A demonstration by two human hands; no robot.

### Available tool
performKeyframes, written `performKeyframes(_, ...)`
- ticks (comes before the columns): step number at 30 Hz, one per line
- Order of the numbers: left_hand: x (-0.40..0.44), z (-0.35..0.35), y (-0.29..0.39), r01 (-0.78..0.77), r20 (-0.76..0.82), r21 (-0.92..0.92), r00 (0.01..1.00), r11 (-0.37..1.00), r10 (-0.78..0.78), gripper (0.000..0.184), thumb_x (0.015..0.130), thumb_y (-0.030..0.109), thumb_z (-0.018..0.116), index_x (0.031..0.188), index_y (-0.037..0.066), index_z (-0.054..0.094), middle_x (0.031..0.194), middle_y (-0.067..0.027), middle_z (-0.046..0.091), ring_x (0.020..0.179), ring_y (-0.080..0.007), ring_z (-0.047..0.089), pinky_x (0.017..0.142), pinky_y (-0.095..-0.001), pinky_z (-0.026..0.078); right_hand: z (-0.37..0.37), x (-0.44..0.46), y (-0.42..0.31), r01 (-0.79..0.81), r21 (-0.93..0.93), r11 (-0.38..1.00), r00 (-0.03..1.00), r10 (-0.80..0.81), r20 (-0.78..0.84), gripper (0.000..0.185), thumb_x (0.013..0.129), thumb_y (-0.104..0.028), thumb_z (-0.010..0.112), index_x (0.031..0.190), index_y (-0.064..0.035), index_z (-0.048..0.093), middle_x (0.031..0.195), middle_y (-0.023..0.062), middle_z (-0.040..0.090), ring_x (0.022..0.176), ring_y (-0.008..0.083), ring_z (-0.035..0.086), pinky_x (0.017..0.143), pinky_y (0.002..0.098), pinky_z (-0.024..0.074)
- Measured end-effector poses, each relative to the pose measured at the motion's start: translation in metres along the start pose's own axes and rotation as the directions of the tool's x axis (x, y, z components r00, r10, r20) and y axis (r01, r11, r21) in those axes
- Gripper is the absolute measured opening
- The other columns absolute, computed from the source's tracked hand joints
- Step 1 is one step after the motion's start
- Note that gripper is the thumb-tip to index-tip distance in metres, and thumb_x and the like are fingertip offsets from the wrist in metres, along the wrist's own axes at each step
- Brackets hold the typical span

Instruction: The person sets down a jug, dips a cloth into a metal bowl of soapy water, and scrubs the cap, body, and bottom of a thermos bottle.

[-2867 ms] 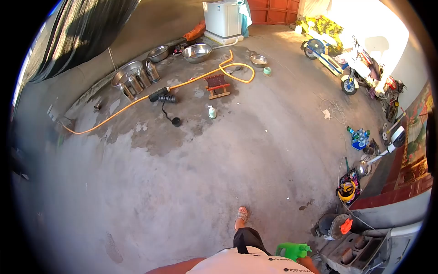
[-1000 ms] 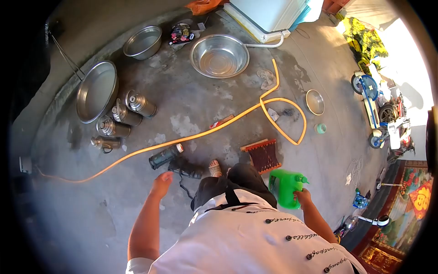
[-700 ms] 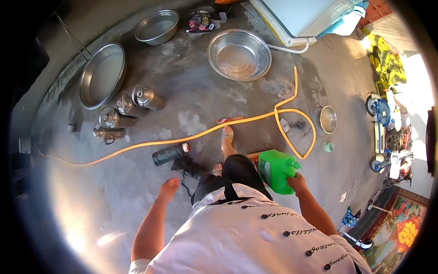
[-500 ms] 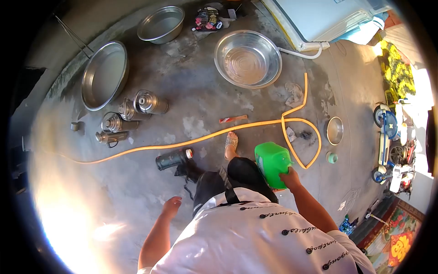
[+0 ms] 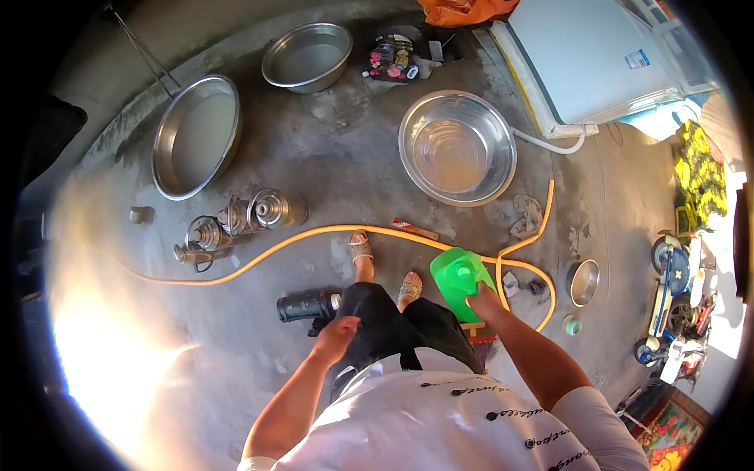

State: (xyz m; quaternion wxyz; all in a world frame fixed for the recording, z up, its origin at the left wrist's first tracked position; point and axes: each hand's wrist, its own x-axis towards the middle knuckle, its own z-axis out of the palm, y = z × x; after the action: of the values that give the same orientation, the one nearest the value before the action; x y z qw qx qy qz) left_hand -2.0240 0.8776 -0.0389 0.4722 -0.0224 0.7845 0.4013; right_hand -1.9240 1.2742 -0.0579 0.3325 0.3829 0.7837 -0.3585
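Observation:
A bright green plastic jug (image 5: 452, 284) hangs by its handle from my right hand (image 5: 482, 298), whose fingers are closed round it. It is held beside my right leg, above a yellow hose (image 5: 345, 228) that lies across the floor. My left hand (image 5: 338, 336) is near my left thigh, its fingers curled in and nothing visible in them. Below it on the floor lies a dark cylindrical flask (image 5: 306, 307). A red-and-tan brush-like object (image 5: 415, 228) rests just past the hose.
A wide steel basin (image 5: 495, 188) stands ahead, joined by a white pipe to a white appliance (image 5: 581, 63). Two more basins (image 5: 196, 137) (image 5: 287, 78) and several metal thermos flasks (image 5: 275, 209) are at left. A small bowl (image 5: 583, 282) sits at right.
I have stepped forward, and both feet now show. My right hand has carried the green jug ahead towards the hose. My left hand has swung in towards my thigh.

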Motion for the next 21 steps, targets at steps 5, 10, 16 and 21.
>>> performKeyframes(5,0.049,0.015,0.014,-0.184,0.181,0.381,0.976,0.906,0.123,0.037,0.091,0.021,0.061,0.128,0.014,0.062,0.129,-0.0119,0.060,0.129,-0.0287,0.051,0.107,-0.0402,0.041,0.019,0.087,-0.068,0.043,-0.071,0.997,0.999,-0.042,0.023,0.055,0.082,-0.026,0.066,0.122,0.0078,0.051,0.113,0.0326,0.063,0.108,0.0455,0.062,0.092,0.0491,0.0500)
performKeyframes(10,0.073,0.030,-0.028,-0.279,0.202,0.646,0.960,0.711,0.193,0.042,0.089,0.031,0.062,0.129,0.021,0.061,0.144,-0.0057,0.048,0.142,-0.0283,0.035,0.111,-0.0520,0.033,0.060,0.204,-0.131,0.044,0.069,0.997,0.998,-0.047,0.038,0.048,0.082,-0.019,0.064,0.122,0.0068,0.053,0.100,0.0229,0.067,0.093,0.0318,0.067,0.081,0.0410,0.0519)
performKeyframes(16,0.090,-0.001,-0.025,-0.239,0.116,0.600,0.970,0.764,0.213,0.034,0.085,0.031,0.063,0.117,0.019,0.068,0.139,-0.0002,0.053,0.140,-0.0208,0.039,0.109,-0.0517,0.033,0.081,0.340,-0.224,0.083,0.262,0.962,0.996,-0.092,0.020,0.046,0.085,-0.019,0.068,0.121,0.0053,0.054,0.108,0.0232,0.068,0.096,0.0355,0.068,0.085,0.0432,0.0523)
performKeyframes(21,0.099,-0.023,-0.034,-0.234,0.134,0.572,0.972,0.786,0.191,0.025,0.081,0.024,0.066,0.104,0.017,0.072,0.136,0.0029,0.055,0.136,-0.0171,0.042,0.104,-0.0481,0.035,0.087,0.427,-0.286,0.099,0.252,0.963,0.995,-0.089,-0.048,0.045,0.086,-0.019,0.066,0.123,0.0048,0.054,0.111,0.0236,0.067,0.104,0.0351,0.065,0.088,0.0428,0.0511)
